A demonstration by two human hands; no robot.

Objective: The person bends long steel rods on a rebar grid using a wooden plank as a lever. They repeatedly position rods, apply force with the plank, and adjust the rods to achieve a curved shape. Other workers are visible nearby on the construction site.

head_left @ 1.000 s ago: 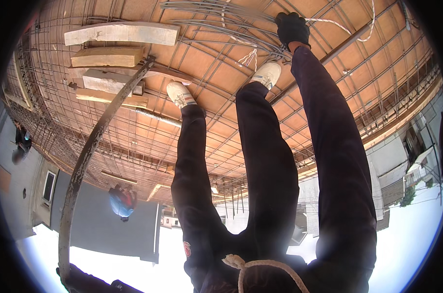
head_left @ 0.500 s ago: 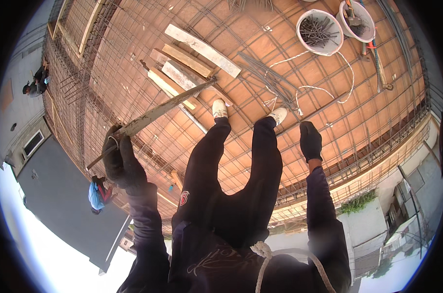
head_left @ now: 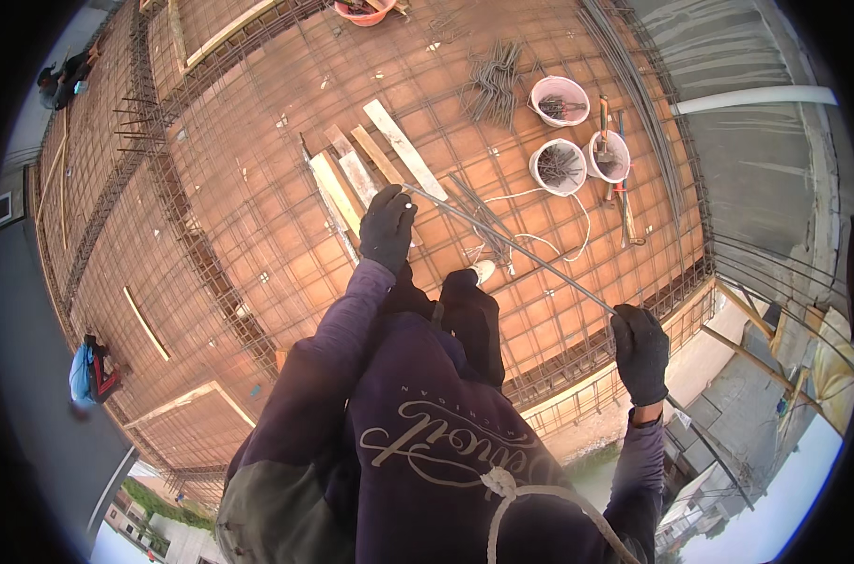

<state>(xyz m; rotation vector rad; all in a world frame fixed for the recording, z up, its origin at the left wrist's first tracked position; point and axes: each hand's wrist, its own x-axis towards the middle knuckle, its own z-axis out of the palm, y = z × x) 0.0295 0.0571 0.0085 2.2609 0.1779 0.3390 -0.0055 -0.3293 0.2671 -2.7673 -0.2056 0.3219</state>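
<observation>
A long, thin grey steel bar (head_left: 526, 252) runs slantwise between my two gloved hands, above the rebar grid. My left hand (head_left: 387, 230), in a dark glove, is closed at the bar's far left end, with the tip showing by its fingers. Lower and to the right, my right hand (head_left: 640, 355), also gloved, has its fingers wrapped round the bar. Whether the bar runs on past that hand, I cannot tell. My pale shoe (head_left: 483, 272) stands on the grid below the bar.
Wooden boards (head_left: 403, 150) lie ahead of my feet. A white rope (head_left: 585, 226) loops near a bucket of short rods (head_left: 559, 167); a tool bucket (head_left: 608, 157) stands beside it. Bent bars (head_left: 495, 80) lie farther off. The grid's edge (head_left: 624, 352) drops away at right. A person (head_left: 90, 374) crouches at left.
My left hand has come inward from the far left, where it held a long rusty bar. My right hand has moved right and down onto the steel bar. The view has shifted.
</observation>
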